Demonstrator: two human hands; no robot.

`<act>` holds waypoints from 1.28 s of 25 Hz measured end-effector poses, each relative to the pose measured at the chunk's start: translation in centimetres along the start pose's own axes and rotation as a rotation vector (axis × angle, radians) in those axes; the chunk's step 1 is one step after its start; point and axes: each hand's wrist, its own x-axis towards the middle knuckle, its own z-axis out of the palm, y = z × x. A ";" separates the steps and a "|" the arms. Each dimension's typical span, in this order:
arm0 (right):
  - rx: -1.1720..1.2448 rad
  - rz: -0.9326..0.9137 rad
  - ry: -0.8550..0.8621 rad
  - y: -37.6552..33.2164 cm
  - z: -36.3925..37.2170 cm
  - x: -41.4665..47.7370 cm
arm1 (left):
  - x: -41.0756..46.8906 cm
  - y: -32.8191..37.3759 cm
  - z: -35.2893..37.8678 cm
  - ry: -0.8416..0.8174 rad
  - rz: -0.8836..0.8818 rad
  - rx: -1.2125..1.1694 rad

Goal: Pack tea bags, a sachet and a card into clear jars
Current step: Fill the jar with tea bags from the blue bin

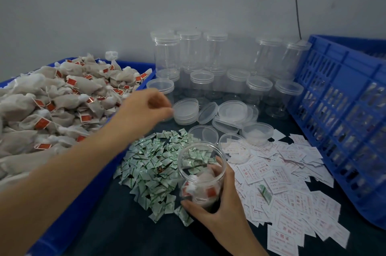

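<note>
Low in the middle of the frame, the right hand (221, 209) has its grip curled round an open jar (200, 164), with tea bags (200, 184) lying in its bottom. At centre frame the left hand (146, 107) is stretched out to a stack of lids (187, 110), fingers bent. Blur hides whether that grip pinches one. A heap of sachets (154, 161) lies on the bench (125, 224) between the hands, with cards (282, 172) to the right.

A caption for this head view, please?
Right hand holds a jar of tea bags; left hand reaches toward the loose lids.
</note>
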 end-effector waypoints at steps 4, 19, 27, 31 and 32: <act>0.003 -0.002 0.003 -0.2 0.1 -0.1 | 3.8 -9.7 -5.7 0.125 -0.136 0.593; 0.002 0.008 -0.007 -0.4 -0.1 -0.1 | 1.8 -11.0 -6.9 0.439 0.015 0.562; -0.016 0.011 -0.009 -0.3 0.0 -0.1 | -2.0 1.0 -0.3 -0.192 0.219 -0.254; -0.013 0.041 -0.014 -0.1 -0.1 -0.3 | -0.8 -0.1 0.5 -0.235 0.259 0.125; -0.021 0.040 -0.011 -0.1 -0.1 -0.3 | 0.5 -1.3 -0.3 -0.142 0.204 0.177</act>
